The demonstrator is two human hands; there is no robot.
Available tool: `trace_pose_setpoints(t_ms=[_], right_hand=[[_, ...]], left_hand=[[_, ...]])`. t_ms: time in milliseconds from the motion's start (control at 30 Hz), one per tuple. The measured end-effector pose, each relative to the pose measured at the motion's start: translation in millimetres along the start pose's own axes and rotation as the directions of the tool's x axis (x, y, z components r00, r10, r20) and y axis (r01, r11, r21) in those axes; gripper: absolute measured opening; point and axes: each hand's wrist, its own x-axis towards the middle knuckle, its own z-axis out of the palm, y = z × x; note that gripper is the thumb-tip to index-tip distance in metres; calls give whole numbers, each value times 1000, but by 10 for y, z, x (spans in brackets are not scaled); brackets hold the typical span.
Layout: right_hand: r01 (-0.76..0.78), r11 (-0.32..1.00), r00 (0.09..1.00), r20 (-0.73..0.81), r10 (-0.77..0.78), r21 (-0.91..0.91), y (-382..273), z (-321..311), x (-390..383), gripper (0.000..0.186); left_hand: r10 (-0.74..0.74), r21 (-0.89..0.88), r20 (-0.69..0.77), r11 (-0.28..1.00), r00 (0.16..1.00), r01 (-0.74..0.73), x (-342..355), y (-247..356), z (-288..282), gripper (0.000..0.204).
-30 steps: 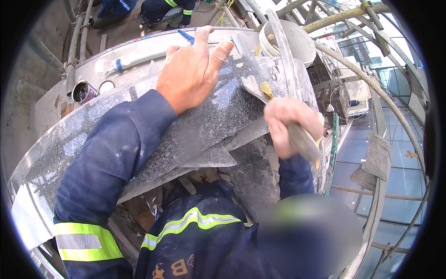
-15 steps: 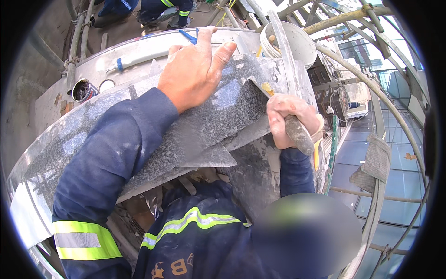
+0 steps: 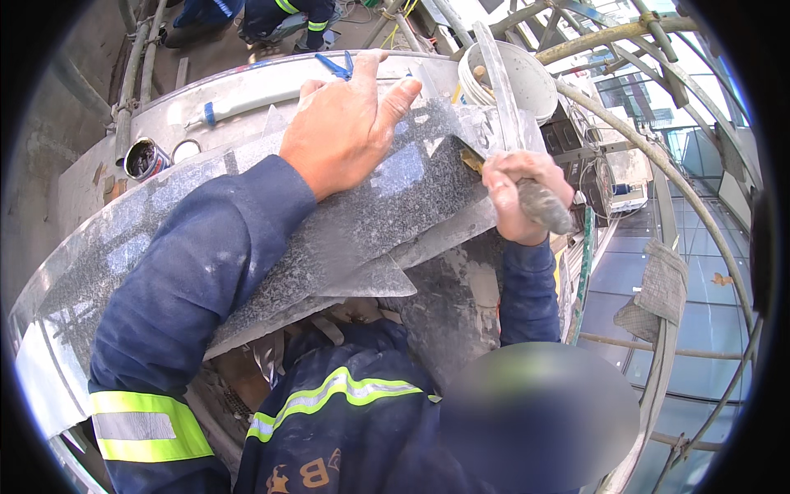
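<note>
My left hand (image 3: 346, 136) rests palm down on a grey speckled stone slab (image 3: 313, 239), its visible fingers stretched out and holding nothing. At the slab's right end, my right hand (image 3: 522, 198) is wrapped round the worn grey handle of a long flat-bladed tool (image 3: 499, 86). The pale, dusty blade points away from me, passing in front of a white bucket. Beside my right fist lies a small yellow piece (image 3: 471, 160), partly hidden; I cannot make out its kind. Near my body, a pointed stone offcut (image 3: 374, 280) sits along the slab's near edge.
Beyond the slab stand an open can (image 3: 146, 159), a long pale tube with a blue band (image 3: 239, 107) and a white bucket (image 3: 527, 78). A blue clip-like tool (image 3: 336, 66) lies near my fingers. Scaffold poles (image 3: 650, 148) curve on the right. Another person (image 3: 284, 20) is at the far left.
My right hand has shifted slightly away from me and rightward, and the handle's angle has changed with it. My left hand stays in place on the slab.
</note>
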Motion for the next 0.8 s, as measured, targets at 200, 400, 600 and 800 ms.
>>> trace_pose_setpoints(t_ms=[200, 400, 600, 800], right_hand=[[74, 997, 995, 66, -75, 22, -89, -19, 68, 13], [81, 997, 995, 61, -80, -11, -268, -124, -50, 20], [144, 964, 985, 57, -160, 224, -473, -239, 89, 16], [-51, 993, 999, -4, 51, -103, -177, -161, 13, 12]], left_hand=[[-13, -2, 27, 1000, 1000, 13, 0, 36, -44, 62], [-18, -46, 22, 999, 1000, 19, 31, 50, 2, 59], [-7, -14, 25, 1000, 1000, 7, 27, 21, -30, 62], [-19, -43, 48, 999, 999, 21, 52, 32, -16, 60]])
